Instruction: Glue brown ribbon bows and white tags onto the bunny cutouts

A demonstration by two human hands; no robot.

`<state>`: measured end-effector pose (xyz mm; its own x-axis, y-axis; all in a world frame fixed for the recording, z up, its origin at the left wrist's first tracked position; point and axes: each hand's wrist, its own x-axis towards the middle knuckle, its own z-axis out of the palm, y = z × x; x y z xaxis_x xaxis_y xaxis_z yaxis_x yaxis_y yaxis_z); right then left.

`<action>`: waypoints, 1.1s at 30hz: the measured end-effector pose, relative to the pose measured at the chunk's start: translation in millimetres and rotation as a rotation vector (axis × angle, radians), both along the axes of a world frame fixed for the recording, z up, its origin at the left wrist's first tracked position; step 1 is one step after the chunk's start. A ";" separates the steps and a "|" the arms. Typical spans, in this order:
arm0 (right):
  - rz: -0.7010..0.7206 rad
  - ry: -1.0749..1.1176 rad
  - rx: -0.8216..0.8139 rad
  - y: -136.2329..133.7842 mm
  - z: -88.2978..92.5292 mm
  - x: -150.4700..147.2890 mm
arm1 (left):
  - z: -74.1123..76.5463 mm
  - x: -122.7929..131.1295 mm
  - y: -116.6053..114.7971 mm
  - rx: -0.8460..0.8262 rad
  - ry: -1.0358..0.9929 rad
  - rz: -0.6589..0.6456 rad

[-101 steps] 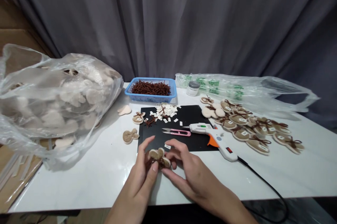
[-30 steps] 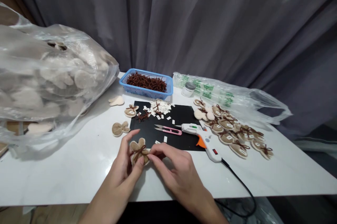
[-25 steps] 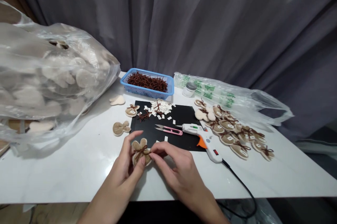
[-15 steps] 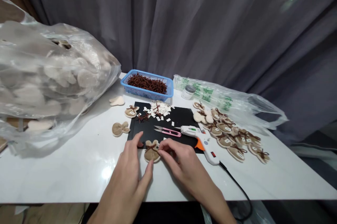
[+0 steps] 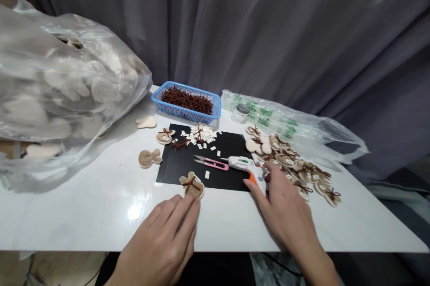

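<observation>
My left hand [image 5: 168,227] has its fingers together at the lower edge of a small tan plush bunny head [image 5: 192,188], pinching it at the mat's front edge. A brown bow lies across this bunny, and a small white label shows at its right ear. Around the handle of a white and orange hot glue gun [image 5: 242,163], my right hand [image 5: 285,205] has its thumb on one side and fingers on the other; the gun still lies flat. Pink thread snips [image 5: 217,164] rest left of its nozzle. One loose white label [image 5: 207,174] lies on the black mat [image 5: 178,169].
Brown bows fill a blue basket [image 5: 215,114] at the back, near a small jar [image 5: 240,113]. Finished-looking bunnies [image 5: 285,160] pile at right beside a clear plastic bag [image 5: 312,138]. A large bag [image 5: 127,62] of plush pieces stands left. White labels [image 5: 203,133] heap on the mat.
My right hand has left the bunny and moved right onto the glue gun's handle. My left hand has closed its fingers at the bunny's lower edge, and the bunny has turned slightly.
</observation>
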<state>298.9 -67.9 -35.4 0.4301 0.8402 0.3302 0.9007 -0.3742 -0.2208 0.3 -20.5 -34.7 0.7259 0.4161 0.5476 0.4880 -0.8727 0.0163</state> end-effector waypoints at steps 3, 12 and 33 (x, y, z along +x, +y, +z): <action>0.006 0.048 -0.029 -0.1 -1.5 -5.6 | -0.9 1.0 0.9 0.041 0.038 -0.002; 0.029 0.034 0.013 10.6 0.9 -8.8 | -4.5 4.2 -1.6 -0.059 0.002 0.048; 0.068 0.339 0.165 -2.5 1.4 -30.0 | 0.1 7.9 -1.3 -0.069 0.073 0.051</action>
